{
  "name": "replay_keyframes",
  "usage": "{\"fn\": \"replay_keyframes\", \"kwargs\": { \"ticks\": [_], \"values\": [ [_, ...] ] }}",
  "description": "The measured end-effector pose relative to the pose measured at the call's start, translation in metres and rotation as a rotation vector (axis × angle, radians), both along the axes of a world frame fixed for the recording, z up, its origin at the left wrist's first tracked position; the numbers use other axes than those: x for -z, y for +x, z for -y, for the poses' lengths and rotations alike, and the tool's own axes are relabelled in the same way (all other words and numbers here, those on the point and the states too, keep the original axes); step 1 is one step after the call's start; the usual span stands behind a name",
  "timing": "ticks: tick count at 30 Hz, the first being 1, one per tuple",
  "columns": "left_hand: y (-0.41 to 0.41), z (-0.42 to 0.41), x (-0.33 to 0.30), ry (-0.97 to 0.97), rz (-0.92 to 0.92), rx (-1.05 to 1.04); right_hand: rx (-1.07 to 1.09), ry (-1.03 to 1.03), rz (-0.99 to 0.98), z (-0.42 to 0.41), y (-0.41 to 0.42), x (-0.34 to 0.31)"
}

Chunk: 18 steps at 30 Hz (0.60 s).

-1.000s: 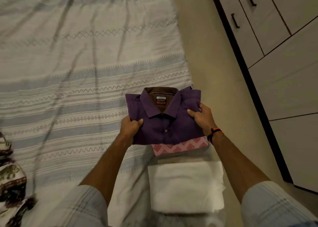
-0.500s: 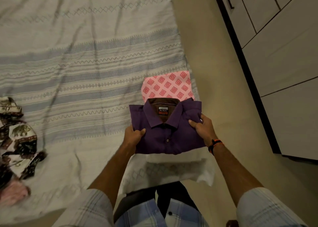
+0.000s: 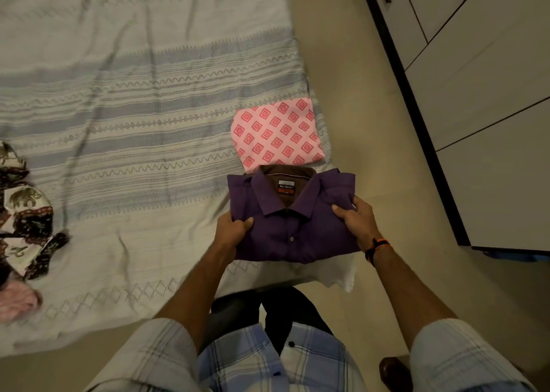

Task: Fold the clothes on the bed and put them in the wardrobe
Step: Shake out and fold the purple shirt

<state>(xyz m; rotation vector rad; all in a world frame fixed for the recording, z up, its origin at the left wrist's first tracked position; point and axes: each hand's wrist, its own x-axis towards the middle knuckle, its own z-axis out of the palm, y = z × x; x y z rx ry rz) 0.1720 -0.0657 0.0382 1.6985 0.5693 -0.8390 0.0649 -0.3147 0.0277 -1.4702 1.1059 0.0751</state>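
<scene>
Both hands hold a folded purple shirt (image 3: 294,228) over the near corner of the bed (image 3: 134,124): the left hand (image 3: 232,231) grips its left edge with the thumb on top, and the right hand (image 3: 355,222) pinches its right edge the same way. Just beyond the shirt's collar a folded pink patterned cloth (image 3: 278,135) lies on the striped bedspread, and a white cloth (image 3: 336,272) shows under the shirt's near edge. Unfolded clothes with an elephant print (image 3: 23,222) lie at the bed's left edge, and the wardrobe (image 3: 476,94) stands to the right across the floor.
</scene>
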Motion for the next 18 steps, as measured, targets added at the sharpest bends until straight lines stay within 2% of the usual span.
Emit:
{"fn": "replay_keyframes", "kwargs": {
  "ticks": [3,8,11,18],
  "values": [
    [0.000,-0.003,0.005,0.047,0.032,0.002,-0.028,-0.029,-0.028,0.004,0.000,0.004],
    [-0.008,-0.009,0.014,0.075,-0.042,0.099,-0.171,-0.207,-0.384,0.003,-0.011,0.018],
    [-0.013,-0.012,0.024,0.086,-0.091,0.176,-0.225,-0.179,-0.392,-0.005,-0.019,0.022],
    [-0.022,-0.006,0.005,0.126,-0.070,0.271,-0.359,-0.212,-0.326,-0.029,-0.017,0.015]
  ]
}}
